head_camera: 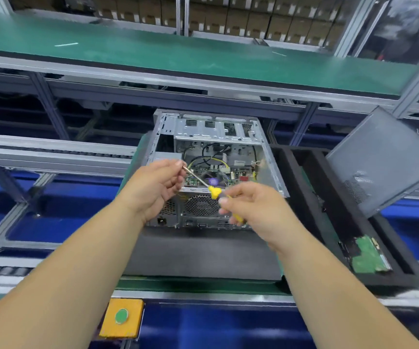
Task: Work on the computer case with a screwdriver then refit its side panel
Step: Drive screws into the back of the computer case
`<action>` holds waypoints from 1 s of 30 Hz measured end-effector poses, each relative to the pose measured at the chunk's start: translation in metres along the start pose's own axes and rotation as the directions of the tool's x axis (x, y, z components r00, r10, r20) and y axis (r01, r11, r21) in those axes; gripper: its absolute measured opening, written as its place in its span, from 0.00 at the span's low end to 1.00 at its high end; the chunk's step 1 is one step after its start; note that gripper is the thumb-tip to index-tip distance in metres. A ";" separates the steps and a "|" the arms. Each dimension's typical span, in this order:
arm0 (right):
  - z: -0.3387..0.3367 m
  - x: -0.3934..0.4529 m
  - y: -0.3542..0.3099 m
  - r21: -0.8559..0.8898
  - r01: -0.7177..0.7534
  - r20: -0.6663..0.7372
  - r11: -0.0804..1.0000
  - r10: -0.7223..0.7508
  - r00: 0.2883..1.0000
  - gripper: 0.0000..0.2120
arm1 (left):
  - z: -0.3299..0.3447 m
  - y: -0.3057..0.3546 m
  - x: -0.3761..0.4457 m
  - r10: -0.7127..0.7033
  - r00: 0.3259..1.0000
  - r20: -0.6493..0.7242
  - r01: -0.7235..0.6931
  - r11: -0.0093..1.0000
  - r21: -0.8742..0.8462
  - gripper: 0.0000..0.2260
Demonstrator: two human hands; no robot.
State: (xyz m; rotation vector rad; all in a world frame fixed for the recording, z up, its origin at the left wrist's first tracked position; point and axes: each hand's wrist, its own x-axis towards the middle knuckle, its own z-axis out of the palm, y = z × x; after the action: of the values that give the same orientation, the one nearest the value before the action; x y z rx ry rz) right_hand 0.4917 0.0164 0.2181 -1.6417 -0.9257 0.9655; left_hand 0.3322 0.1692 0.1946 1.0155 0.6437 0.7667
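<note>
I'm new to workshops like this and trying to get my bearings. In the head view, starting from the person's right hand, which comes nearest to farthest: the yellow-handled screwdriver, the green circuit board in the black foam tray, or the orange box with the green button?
1. Yellow-handled screwdriver: held in the right hand.
2. Green circuit board: lower right, in the tray.
3. Orange box with the green button: bottom left, front edge.

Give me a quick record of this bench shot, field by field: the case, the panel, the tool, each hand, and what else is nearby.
computer case: open, insides showing, lying on a dark mat
side panel: off the case, leaning tilted to the right
screwdriver: yellow handle, held above the case
right hand: grips the handle
left hand: fingers pinch the shaft near its tip
circuit board: green, in a black foam tray at right
button: green, on a yellow box at the near edge
</note>
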 end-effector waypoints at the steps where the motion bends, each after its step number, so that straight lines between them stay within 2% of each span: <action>1: 0.010 -0.003 0.003 -0.004 -0.034 0.020 0.999 0.034 0.999 0.05 | -0.003 0.003 0.003 0.014 1.000 0.019 -0.016 0.997 0.079 0.05; 5: 0.043 -0.010 0.015 0.032 -0.121 0.047 0.992 0.119 0.992 0.02 | -0.011 0.006 0.017 0.042 0.996 0.083 -0.074 0.893 0.443 0.06; 9: 0.063 -0.009 0.027 0.092 -0.200 0.026 0.975 0.198 0.980 0.05 | -0.016 0.004 0.027 0.052 0.989 0.140 -0.137 0.686 0.715 0.04; 11: 0.069 -0.009 0.030 0.118 -0.222 0.017 0.968 0.221 0.975 0.06 | -0.018 0.003 0.028 0.060 0.987 0.146 -0.150 0.647 0.747 0.04; 16: 0.082 -0.013 0.035 0.155 -0.225 0.019 0.962 0.224 0.974 0.03 | -0.028 -0.002 0.024 0.048 0.988 0.150 -0.145 0.650 0.746 0.07; 21: 0.093 -0.021 0.038 0.160 -0.242 0.027 0.957 0.241 0.970 0.04 | -0.035 0.000 0.025 0.059 0.981 0.185 -0.186 0.563 0.805 0.08; 24: 0.098 -0.026 0.042 0.150 -0.269 0.024 0.951 0.269 0.963 0.05 | -0.041 0.002 0.034 0.102 0.968 0.229 -0.250 0.426 0.869 0.10; 26: 0.101 -0.029 0.045 0.140 -0.289 0.021 0.947 0.289 0.957 0.05 | -0.044 0.004 0.041 0.114 0.944 0.309 -0.329 0.305 0.893 0.11; 28: 0.104 -0.030 0.048 0.130 -0.308 0.010 0.942 0.310 0.951 0.05 | -0.045 0.004 0.048 0.032 0.903 0.428 -0.427 0.157 0.891 0.12; 30: 0.105 -0.030 0.048 0.119 -0.325 -0.005 0.938 0.328 0.945 0.06 | -0.044 0.001 0.053 -0.084 0.868 0.490 -0.488 0.043 0.872 0.14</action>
State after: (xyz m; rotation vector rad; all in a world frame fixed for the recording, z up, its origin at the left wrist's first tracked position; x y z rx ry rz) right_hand 0.3899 0.0159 0.1553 -1.7341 -0.5750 1.1969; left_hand 0.3286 0.2336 0.1720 2.6320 0.5909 0.1533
